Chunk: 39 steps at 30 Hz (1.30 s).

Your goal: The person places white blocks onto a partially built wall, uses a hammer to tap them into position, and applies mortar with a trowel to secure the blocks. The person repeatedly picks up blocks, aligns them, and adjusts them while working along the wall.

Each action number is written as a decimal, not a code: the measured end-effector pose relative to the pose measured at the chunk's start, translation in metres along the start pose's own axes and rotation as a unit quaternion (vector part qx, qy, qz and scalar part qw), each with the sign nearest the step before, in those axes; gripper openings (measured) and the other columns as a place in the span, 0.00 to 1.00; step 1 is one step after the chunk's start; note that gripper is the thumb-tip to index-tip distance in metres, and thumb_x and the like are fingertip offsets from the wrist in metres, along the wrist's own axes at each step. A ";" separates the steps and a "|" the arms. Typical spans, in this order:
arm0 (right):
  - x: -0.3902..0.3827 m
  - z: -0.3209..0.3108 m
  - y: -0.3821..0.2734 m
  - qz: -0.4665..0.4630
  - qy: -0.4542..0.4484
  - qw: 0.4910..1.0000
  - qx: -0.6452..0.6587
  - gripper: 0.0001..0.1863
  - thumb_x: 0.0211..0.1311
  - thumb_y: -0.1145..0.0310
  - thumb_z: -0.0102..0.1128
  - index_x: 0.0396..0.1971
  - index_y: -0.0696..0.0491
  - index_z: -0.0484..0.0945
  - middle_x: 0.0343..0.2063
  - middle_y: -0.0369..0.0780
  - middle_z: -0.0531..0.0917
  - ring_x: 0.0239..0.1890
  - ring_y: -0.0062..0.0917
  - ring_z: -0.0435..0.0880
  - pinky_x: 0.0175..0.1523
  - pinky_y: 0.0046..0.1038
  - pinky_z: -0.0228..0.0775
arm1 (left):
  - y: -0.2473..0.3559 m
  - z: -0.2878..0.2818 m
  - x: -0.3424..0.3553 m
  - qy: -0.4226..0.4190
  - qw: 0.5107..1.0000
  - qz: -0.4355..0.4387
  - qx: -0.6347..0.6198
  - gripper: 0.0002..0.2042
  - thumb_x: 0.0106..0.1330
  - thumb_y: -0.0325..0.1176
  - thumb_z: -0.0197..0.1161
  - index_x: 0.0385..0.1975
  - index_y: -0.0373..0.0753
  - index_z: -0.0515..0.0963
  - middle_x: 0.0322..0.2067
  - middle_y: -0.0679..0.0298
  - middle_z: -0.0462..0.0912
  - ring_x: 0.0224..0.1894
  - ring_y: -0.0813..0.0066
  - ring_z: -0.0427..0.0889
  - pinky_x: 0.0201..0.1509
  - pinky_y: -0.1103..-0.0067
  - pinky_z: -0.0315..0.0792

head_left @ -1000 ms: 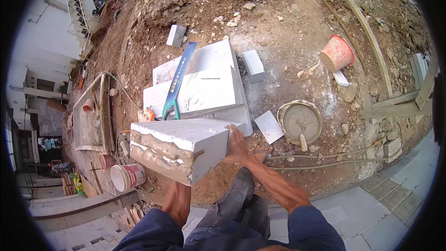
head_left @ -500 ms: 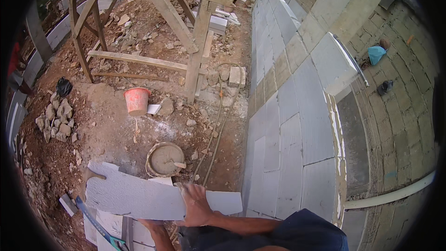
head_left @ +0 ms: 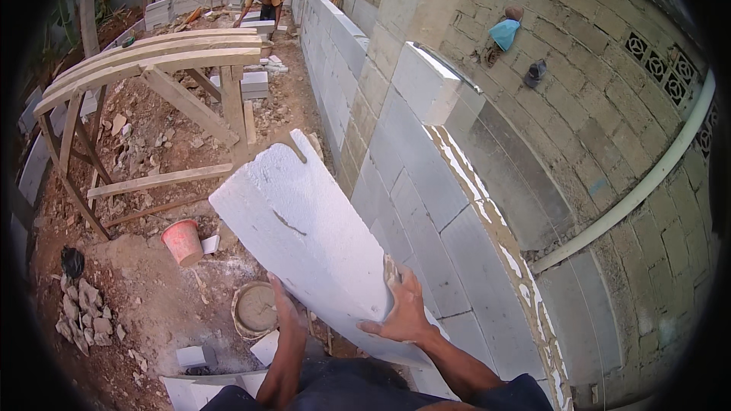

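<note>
A long white aerated concrete block (head_left: 308, 221) hangs tilted in front of me, its far end raised and cut by a small curved notch. My left hand (head_left: 286, 312) grips it along the lower left edge, fingers partly hidden underneath. On the other side, my right hand (head_left: 405, 306) is clamped over the edge near its close end, thumb on the face. Just right of the block stands a block wall (head_left: 415, 205), whose stepped top carries a strip of patchy mortar (head_left: 487, 217).
A wooden arch frame (head_left: 190, 61) stands ahead on rubble ground. Left of the block are a red bucket (head_left: 183, 243) and a round tub of grey mix (head_left: 256, 309). A pile of stones (head_left: 84, 316) lies farther left. At the back a co-worker (head_left: 266, 1) bends over blocks. A pale pipe (head_left: 632, 217) runs along the right wall.
The block has risen from low in front and swung from lying crosswise to pointing away from me. My left hand has come out from beneath it. My view has turned right and upward.
</note>
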State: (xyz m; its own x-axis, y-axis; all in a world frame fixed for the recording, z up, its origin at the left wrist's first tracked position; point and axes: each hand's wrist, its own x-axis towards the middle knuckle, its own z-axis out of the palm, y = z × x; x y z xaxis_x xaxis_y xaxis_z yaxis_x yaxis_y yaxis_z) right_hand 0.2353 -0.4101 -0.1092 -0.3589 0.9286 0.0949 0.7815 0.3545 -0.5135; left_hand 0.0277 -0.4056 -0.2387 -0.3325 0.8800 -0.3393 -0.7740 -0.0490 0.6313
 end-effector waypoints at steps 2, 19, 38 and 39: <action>-0.012 -0.031 -0.014 0.081 0.036 0.996 0.010 0.69 0.27 0.49 0.81 0.70 0.64 0.50 0.59 0.54 0.62 0.65 0.47 0.59 0.70 0.43 0.51 | 0.001 0.021 0.006 -0.059 0.997 -0.041 0.033 0.40 0.67 0.64 0.50 0.67 0.35 0.58 0.63 0.54 0.67 0.63 0.61 0.68 0.65 0.65 0.63; -0.030 -0.318 -0.170 0.220 0.385 0.843 -0.303 0.62 0.11 0.52 0.67 0.61 0.63 0.69 0.37 0.55 0.82 0.34 0.46 0.85 0.49 0.43 0.79 | -0.043 0.331 -0.127 -0.450 0.886 -0.070 0.084 0.50 0.52 0.69 0.65 0.61 0.28 0.63 0.59 0.45 0.63 0.66 0.56 0.61 0.68 0.64 0.59; 0.047 -0.423 0.029 0.341 0.203 0.866 -0.305 0.53 0.11 0.62 0.72 0.52 0.71 0.74 0.32 0.59 0.82 0.32 0.47 0.85 0.46 0.42 0.78 | -0.197 0.440 -0.076 -0.412 0.862 -0.295 -0.027 0.34 0.52 0.53 0.76 0.44 0.23 0.78 0.34 0.45 0.84 0.35 0.66 0.87 0.46 0.77 0.81; 0.053 -0.422 0.035 0.341 0.183 0.874 -0.292 0.51 0.11 0.61 0.73 0.50 0.70 0.76 0.31 0.58 0.82 0.31 0.46 0.85 0.46 0.41 0.78 | -0.203 0.435 -0.068 -0.433 0.858 -0.277 0.007 0.33 0.52 0.52 0.76 0.42 0.24 0.78 0.33 0.45 0.84 0.35 0.65 0.87 0.46 0.76 0.81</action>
State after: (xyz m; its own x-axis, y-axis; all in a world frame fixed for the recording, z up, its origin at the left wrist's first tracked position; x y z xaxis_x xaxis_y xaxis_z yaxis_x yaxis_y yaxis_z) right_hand 0.4589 -0.3018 0.2380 0.3972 0.8807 0.2581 0.9154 -0.4001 -0.0437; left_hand 0.4418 -0.2494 -0.0403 0.6140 0.7876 0.0515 -0.6757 0.4908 0.5501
